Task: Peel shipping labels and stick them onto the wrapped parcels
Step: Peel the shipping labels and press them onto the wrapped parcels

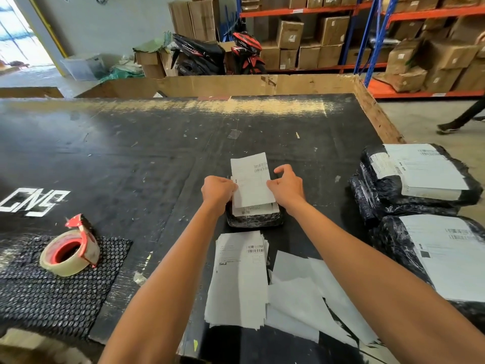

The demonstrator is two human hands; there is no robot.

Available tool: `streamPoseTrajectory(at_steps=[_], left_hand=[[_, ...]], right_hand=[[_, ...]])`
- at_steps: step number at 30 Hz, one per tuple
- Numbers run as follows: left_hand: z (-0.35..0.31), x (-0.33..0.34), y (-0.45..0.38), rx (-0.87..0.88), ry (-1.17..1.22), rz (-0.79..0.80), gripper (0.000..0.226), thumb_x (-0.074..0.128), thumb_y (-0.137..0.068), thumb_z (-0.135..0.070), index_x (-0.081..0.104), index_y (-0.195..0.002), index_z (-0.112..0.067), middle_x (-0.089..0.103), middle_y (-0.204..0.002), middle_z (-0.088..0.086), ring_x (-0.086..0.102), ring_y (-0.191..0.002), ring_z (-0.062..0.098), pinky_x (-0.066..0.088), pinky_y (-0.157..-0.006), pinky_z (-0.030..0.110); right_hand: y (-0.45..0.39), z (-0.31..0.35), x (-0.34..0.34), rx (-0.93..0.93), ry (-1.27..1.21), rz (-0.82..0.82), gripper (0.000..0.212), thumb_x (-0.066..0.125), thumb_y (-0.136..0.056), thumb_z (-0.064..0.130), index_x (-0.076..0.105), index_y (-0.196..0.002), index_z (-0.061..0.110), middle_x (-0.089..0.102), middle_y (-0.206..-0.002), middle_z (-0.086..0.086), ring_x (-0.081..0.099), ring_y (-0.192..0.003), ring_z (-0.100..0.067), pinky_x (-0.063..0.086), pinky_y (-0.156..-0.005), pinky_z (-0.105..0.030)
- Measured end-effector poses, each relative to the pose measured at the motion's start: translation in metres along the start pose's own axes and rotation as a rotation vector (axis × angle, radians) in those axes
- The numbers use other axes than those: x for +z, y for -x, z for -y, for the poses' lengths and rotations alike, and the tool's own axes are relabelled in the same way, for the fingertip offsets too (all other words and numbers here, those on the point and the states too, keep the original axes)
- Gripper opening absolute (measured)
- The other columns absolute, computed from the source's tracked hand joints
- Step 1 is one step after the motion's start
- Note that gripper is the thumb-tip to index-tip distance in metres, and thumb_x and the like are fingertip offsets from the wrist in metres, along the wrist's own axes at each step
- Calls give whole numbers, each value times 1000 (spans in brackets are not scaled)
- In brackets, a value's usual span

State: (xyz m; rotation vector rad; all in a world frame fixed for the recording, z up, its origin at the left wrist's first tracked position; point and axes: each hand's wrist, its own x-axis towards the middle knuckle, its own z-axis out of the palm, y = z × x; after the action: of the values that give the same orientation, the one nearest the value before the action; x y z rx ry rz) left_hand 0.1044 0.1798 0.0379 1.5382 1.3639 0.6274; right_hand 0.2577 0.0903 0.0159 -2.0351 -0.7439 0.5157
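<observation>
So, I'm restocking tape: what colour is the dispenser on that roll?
Red, on the tape dispenser holding a clear tape roll; seen in the head view.

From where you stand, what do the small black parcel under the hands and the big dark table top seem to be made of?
The small black wrapped parcel looks covered in glossy plastic film: its wrinkles catch white glints. The large black table top seems to be painted or coated board, probably wood: the dull surface is scuffed, and a worn pale strip and raw splintered edge show at its far and right sides.

Both forearms run bare from the bottom edge of the view up to the wrists, with no sleeve showing. The left hand [219, 189] and right hand [287, 187] are bare too.
</observation>
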Motion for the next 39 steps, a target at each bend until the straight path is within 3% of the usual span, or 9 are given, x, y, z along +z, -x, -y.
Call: streamPoseTrajectory(at_steps=[5, 12, 19, 22, 24, 28, 31, 34, 39], left_hand=[[5, -1, 5, -9, -58, 6, 8, 67, -75, 1, 74, -75, -3, 60, -70, 10, 52, -63, 21, 48, -60, 27], [14, 6, 7, 2, -27, -20, 12, 72, -85, -2, 78, -95, -3, 71, -93, 6, 63, -80, 15, 43, -54, 14], [19, 9, 8, 93, -101, -35, 6, 73, -84, -5, 79, -86, -8, 70, -79, -2, 58, -65, 1, 39, -49, 7], [21, 11, 11, 149, -134, -57, 9, 75, -79, -6, 78, -86, -9, 73, -78, 1, 66, -73, 14, 49, -55, 15], [20, 13, 12, 159, -156, -74, 35, 78, -78, -8, 71, -112, -6, 74, -99, 8, 66, -87, 20, 53, -69, 27], [20, 13, 4, 126, -269, -39, 90, 84, -78, -20, 31, -150, -10, 37, -142, 14, 52, -121, 33, 48, -93, 40], [22, 16, -1, 316, -393, 2, 79, 72, -87, -14, 30, -153, -26, 36, -138, 10, 48, -121, 30, 46, -96, 39], [26, 23, -8, 544, -741, 42, 58, 57, -97, -30, 36, -150, -40, 28, -157, 4, 32, -141, 30, 30, -113, 50], [31, 30, -35, 467, -949, 214, 51, 20, -104, -54, 19, -155, -48, -1, -168, -9, -4, -155, 29, -8, -119, 61]], right_hand=[[7, -6, 2, 6, 80, 26, 32, 68, -89, 28, 52, -118, 27, 69, -107, -3, 68, -95, -28, 60, -81, -47], [11, -18, 6, -15, 179, -2, 33, 65, -95, 28, 49, -124, 29, 72, -109, 0, 66, -100, -27, 51, -77, -37], [12, -21, 9, -32, 172, -17, 32, 66, -96, 26, 51, -124, 27, 74, -107, 1, 67, -100, -26, 49, -74, -34], [12, -22, 10, -47, 155, -21, 32, 67, -95, 26, 52, -123, 25, 74, -103, 1, 68, -98, -25, 50, -72, -34], [11, -23, 10, -68, 150, -27, 32, 67, -94, 25, 52, -122, 25, 73, -97, 2, 68, -96, -25, 51, -72, -35], [15, -26, 13, -162, 166, -65, 34, 66, -94, 20, 52, -125, 19, 69, -103, 2, 66, -94, -24, 46, -73, -33], [17, -24, 12, -213, 176, -108, 38, 68, -92, 19, 53, -127, 20, 45, -130, -2, 57, -101, -25, 43, -75, -32], [8, -24, 8, -308, 253, -77, 24, 60, -98, 24, 66, -121, 28, 46, -140, 4, 46, -127, -23, 42, -88, -35], [-18, -24, 10, -315, 555, 183, 42, 36, -108, 38, 49, -147, 39, 30, -165, 10, 23, -153, -24, 23, -122, -50]])
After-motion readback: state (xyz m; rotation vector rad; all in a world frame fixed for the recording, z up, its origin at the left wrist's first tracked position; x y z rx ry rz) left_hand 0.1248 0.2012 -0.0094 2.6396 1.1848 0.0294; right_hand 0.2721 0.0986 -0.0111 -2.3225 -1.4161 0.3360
